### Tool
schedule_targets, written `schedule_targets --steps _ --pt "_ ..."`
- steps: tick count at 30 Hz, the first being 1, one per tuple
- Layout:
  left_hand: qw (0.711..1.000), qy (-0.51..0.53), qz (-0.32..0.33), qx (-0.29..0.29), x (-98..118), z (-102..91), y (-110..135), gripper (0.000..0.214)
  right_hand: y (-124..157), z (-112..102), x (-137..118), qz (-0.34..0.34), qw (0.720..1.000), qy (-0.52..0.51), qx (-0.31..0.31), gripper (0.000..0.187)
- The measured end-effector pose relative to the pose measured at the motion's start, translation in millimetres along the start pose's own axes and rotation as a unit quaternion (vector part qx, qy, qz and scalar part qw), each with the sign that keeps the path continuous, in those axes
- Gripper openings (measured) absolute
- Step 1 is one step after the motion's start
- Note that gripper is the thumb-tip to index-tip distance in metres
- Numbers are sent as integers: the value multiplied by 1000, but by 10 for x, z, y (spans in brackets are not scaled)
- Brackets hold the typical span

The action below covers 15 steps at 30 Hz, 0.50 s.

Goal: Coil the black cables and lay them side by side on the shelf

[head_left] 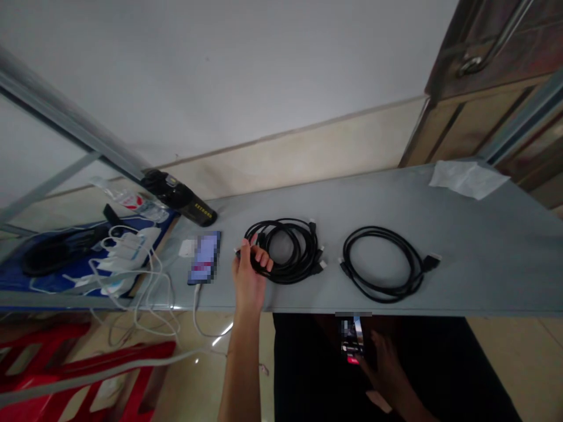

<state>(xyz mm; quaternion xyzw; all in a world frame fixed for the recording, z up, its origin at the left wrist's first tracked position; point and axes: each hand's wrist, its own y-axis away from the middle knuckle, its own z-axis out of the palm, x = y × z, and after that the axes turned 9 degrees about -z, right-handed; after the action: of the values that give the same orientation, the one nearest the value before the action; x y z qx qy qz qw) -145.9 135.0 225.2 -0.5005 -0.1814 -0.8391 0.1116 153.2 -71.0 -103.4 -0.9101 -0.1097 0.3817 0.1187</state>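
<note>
The left hand [250,272] reaches up onto the grey table [484,258] and grips the left edge of a black cable coil [290,251], the fingers [263,258] curled together over the strands with the thumb on the outer side; the coil lies flat on the table near the front edge, its white-tipped plugs sticking out at about 3 o'clock. At 3 o'clock from that coil, well apart from it, a second coil [382,264] lies flat and looser, one dark plug pointing off to its right. Below the table edge, at about 5 o'clock from the left hand, the right hand [387,366] holds a small lit phone [353,340] upright in the dark; the fingers wrap behind it, though how tightly I cannot tell in that shadow. At 9 o'clock from the gripped coil, just beside the left hand, another phone [204,258] lies face up with its screen on, a white lead running from its bottom end over the table edge. At 11 o'clock from that phone a black cylinder [182,198] with yellow lettering lies on its side. Far off at 9 o'clock white chargers [127,252] and tangled white cords sit on a blue mat [83,269]. A crumpled white sheet [468,179] rests at the table's far right, near 2 o'clock.
</note>
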Motion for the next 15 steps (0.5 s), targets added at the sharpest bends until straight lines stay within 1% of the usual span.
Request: schedule_targets --steps 2,3,4,5,6,7,8,11,13,15 --pt "992 -94 72 53 -74 -71 -31 44 73 179 189 13 1000 -9 -6 54" --pt "977 -157 113 89 -107 -112 -49 45 63 230 230 9 1000 -15 -18 52" --pt "954 -225 155 125 -139 -157 -69 49 35 263 243 2 1000 -16 -26 51" --pt "924 -290 194 154 -169 -204 -91 54 -1 283 240 -7 999 -11 -34 53" --pt "895 -343 225 175 -196 -249 -113 60 -36 296 227 -15 999 -1 -41 57" --pt "871 -381 248 186 -220 -291 -134 63 -64 303 212 -21 999 11 -45 62" --pt "854 -405 264 190 -238 -325 -150 64 -82 308 200 -24 998 22 -50 67" --pt "830 -439 286 190 -247 -357 -155 57 -86 310 193 -20 997 32 -65 76" --pt "802 -466 320 191 -215 -318 -107 49 -66 313 211 -13 997 24 -71 73" --pt "766 -496 370 174 -173 -253 -23 42 -45 326 238 -7 997 16 -71 66"
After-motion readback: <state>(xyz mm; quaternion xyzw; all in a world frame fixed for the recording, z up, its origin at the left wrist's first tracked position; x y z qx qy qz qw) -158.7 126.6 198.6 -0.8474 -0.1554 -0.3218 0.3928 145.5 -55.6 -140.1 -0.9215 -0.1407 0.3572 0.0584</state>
